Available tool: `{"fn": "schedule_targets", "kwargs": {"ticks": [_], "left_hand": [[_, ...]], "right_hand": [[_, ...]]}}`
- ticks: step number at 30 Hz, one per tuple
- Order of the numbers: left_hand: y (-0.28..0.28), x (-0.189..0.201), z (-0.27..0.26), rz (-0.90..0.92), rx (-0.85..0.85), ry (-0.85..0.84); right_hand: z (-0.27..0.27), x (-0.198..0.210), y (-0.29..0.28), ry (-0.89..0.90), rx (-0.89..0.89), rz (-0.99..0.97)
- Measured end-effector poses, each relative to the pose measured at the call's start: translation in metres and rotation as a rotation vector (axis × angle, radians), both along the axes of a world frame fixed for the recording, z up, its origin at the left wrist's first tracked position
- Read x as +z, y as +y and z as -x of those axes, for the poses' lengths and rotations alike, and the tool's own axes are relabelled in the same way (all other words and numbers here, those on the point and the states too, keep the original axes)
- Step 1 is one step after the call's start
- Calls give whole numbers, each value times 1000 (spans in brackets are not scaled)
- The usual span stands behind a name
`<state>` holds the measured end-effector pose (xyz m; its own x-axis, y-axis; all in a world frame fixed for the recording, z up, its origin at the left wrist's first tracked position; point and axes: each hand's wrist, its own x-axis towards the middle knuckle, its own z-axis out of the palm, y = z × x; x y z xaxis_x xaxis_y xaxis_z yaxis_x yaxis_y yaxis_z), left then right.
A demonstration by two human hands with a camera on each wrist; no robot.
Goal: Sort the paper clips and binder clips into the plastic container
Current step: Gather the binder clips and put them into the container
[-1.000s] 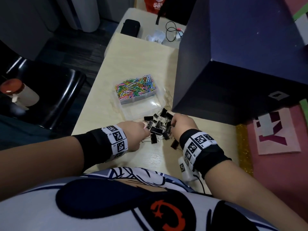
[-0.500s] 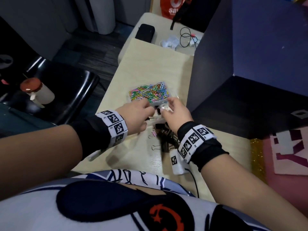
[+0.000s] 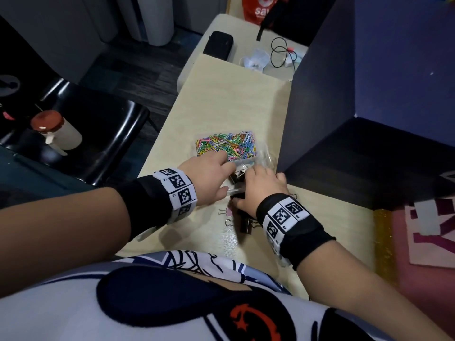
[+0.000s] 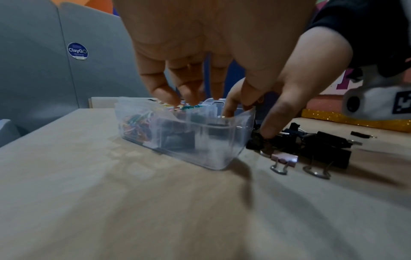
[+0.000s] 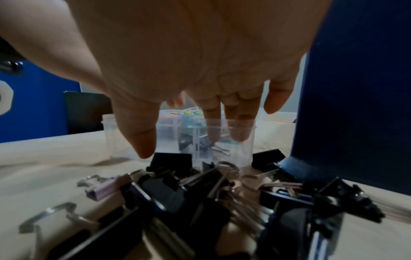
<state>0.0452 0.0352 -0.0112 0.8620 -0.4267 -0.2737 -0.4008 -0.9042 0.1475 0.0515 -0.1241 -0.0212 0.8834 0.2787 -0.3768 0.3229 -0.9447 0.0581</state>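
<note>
A clear plastic container stands mid-table. Its far compartment is full of coloured paper clips. A few black binder clips lie in its near compartment. My left hand hovers over the container, fingers straight and pointing down, holding nothing. My right hand reaches into the near compartment with straight fingers, thumb outside the wall. Under the right wrist lies a pile of loose black binder clips with one pink clip.
A tall dark blue box stands close to the container's right. A black chair with a red-capped bottle is past the table's left edge. A black pouch and a cable lie at the far end.
Both hands left the binder clip pile, rose to the container, and now have their fingers spread over it. Binder clips now lie in the near compartment.
</note>
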Motion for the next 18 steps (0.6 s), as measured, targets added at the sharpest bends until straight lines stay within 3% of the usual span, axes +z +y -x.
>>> {"fn": "schedule_targets", "kwargs": {"ticks": [13, 18], "left_hand": [[-6, -7, 4, -35, 39, 5], [-5, -10, 10, -46, 9, -33]], "right_hand": [[-15, -4, 1, 115, -22, -53], [-5, -4, -9, 116, -35, -250]]}}
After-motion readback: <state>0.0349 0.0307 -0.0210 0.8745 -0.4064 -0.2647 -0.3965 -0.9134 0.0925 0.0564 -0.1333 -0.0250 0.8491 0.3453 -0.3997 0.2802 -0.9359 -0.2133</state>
